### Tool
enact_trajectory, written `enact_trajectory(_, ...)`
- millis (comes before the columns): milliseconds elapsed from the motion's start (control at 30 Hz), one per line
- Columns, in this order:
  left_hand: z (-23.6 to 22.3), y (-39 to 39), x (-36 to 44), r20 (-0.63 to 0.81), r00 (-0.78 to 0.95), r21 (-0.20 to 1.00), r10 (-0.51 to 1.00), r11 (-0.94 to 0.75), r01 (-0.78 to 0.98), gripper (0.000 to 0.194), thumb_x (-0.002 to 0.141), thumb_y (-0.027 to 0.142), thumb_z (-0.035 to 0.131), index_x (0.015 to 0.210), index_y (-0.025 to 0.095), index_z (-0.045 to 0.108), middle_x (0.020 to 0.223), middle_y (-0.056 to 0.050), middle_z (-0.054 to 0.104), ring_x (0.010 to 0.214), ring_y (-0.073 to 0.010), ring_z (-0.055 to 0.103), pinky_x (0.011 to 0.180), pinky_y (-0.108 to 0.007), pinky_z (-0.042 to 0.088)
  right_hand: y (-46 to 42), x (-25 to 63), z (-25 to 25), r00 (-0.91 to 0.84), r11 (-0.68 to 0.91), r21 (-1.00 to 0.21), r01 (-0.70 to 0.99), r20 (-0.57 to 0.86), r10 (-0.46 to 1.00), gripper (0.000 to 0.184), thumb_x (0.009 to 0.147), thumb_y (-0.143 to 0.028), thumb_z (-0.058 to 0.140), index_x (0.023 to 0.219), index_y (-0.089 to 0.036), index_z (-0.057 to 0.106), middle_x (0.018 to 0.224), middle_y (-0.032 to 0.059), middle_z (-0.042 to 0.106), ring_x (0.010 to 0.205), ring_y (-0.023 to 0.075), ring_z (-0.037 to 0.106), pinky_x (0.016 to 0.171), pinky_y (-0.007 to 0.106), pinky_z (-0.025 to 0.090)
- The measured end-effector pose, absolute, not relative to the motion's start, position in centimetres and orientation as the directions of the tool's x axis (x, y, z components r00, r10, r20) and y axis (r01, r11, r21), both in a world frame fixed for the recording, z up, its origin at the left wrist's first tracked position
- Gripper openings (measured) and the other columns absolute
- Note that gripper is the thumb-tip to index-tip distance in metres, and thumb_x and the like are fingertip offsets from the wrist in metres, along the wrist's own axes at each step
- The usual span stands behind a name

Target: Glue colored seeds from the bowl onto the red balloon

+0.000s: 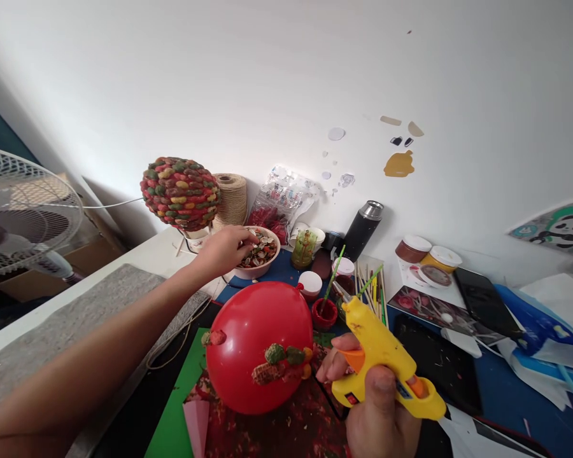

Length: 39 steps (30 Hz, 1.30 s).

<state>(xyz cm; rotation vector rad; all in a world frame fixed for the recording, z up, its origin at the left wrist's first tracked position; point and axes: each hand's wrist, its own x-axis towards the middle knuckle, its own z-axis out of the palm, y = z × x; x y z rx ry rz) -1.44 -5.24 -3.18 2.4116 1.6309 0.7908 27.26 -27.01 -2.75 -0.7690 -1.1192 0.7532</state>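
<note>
My right hand (386, 413) grips a yellow hot glue gun (379, 343), its index finger by the orange trigger and the nozzle pointing up and left. My left hand (226, 250) is over the rim of a pink bowl (252, 272) filled with small mixed shell-like pieces (262, 250). Its fingers are pinched together; what they hold, if anything, is hidden. Between my arms rests a red balloon (255, 340). Painted peanut shells (284, 366) in green, brown and yellow are stuck on its front, with a couple more at its left side.
Behind the bowl stand a ball covered in coloured peanut shells (180, 194) and a twine spool (232, 198). Paint jars (310, 284), a brush in a red pot (325, 313) and a black flask (363, 229) lie beyond the balloon. A fan (23, 216) is at left, phones (484, 299) at right.
</note>
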Motion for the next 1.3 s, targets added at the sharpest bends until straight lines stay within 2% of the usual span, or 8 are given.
enact_trajectory(300,-4.7,-3.3,-0.5,0.312,0.388,0.215,0.867,-0.463,0.86,0.038,0.102,0.026,0.063,0.125,0.026,0.093,0.133,-0.014,0.087,0.128,-0.0385,0.076,0.114,-0.05,0.059,-27.2,27.8,-3.5,0.265,0.541,-0.837,-0.078,0.506,0.821,0.051,0.12,-0.064,0.063,0.101,-0.022,0.085,0.07,0.0032,0.078,0.058,0.0226,0.077,0.061,0.036,0.068)
enact_trajectory(500,-4.4,-3.8,-0.6,0.296,0.429,0.186,0.853,-0.492,0.85,0.036,0.103,0.029,0.065,0.126,0.027,0.092,0.138,-0.013,0.086,0.135,-0.0374,0.076,0.118,-0.048,0.057,-27.5,27.9,-3.8,0.21,0.515,-0.856,-0.053,0.494,0.844,0.054,0.122,-0.062,0.059,0.095,-0.023,0.085,0.077,0.0052,0.081,0.063,0.0226,0.079,0.063,0.035,0.068)
enact_trajectory(700,-4.2,-3.5,-0.2,0.279,0.392,0.217,0.876,-0.456,0.863,0.032,0.1,0.026,0.065,0.117,0.027,0.092,0.135,-0.01,0.089,0.126,-0.0348,0.08,0.108,-0.042,0.06,-27.3,27.8,-3.5,0.185,0.532,-0.845,-0.057,0.515,0.837,0.045,0.121,-0.06,0.064,0.102,-0.026,0.087,0.075,0.002,0.081,0.061,0.0199,0.077,0.061,0.03,0.066)
enact_trajectory(833,-4.1,-3.8,0.1,0.296,0.324,0.295,0.899,-0.409,0.864,0.029,0.099,0.027,0.065,0.112,0.026,0.091,0.131,-0.01,0.09,0.121,-0.0356,0.082,0.104,-0.041,0.06,-27.1,27.7,-3.3,0.218,0.547,-0.836,-0.054,0.524,0.823,0.042,0.119,-0.06,0.07,0.1,-0.025,0.087,0.077,0.0024,0.083,0.06,0.0188,0.077,0.059,0.029,0.066)
enact_trajectory(967,-4.2,-4.0,-0.1,0.311,0.216,0.435,0.926,-0.341,0.834,0.02,0.096,0.031,0.073,0.106,0.026,0.09,0.118,-0.01,0.092,0.11,-0.0348,0.084,0.096,-0.039,0.061,-27.3,27.7,-3.3,0.226,0.523,-0.851,-0.041,0.502,0.835,0.055,0.119,-0.062,0.068,0.084,-0.022,0.083,0.086,0.0088,0.088,0.062,0.0203,0.08,0.059,0.031,0.066)
enact_trajectory(1033,-4.1,-4.0,-0.5,0.31,0.146,0.52,0.939,-0.296,0.801,0.019,0.094,0.039,0.078,0.103,0.026,0.089,0.109,-0.008,0.092,0.103,-0.0339,0.084,0.091,-0.039,0.062,-27.3,27.7,-3.2,0.219,0.515,-0.857,-0.032,0.497,0.84,0.059,0.119,-0.063,0.067,0.08,-0.022,0.083,0.081,0.009,0.085,0.061,0.0208,0.079,0.057,0.03,0.064)
enact_trajectory(1167,-4.1,-4.1,-1.8,0.289,0.022,0.69,0.957,-0.224,0.688,0.039,0.091,0.059,0.081,0.108,0.025,0.091,0.103,-0.007,0.092,0.093,-0.0317,0.083,0.085,-0.038,0.065,-27.1,27.5,-2.8,0.232,0.517,-0.855,-0.042,0.495,0.837,0.063,0.117,-0.065,0.068,0.073,-0.022,0.081,0.068,0.0049,0.076,0.055,0.019,0.075,0.054,0.029,0.065)
enact_trajectory(1300,-4.3,-4.5,-2.7,0.24,-0.028,0.819,0.97,-0.187,0.543,0.06,0.084,0.074,0.081,0.113,0.023,0.093,0.104,-0.011,0.092,0.091,-0.0319,0.084,0.081,-0.04,0.066,-27.1,27.4,-2.6,0.238,0.523,-0.851,-0.047,0.499,0.834,0.057,0.117,-0.064,0.07,0.08,-0.023,0.085,0.068,0.0034,0.076,0.054,0.0183,0.075,0.056,0.029,0.068)
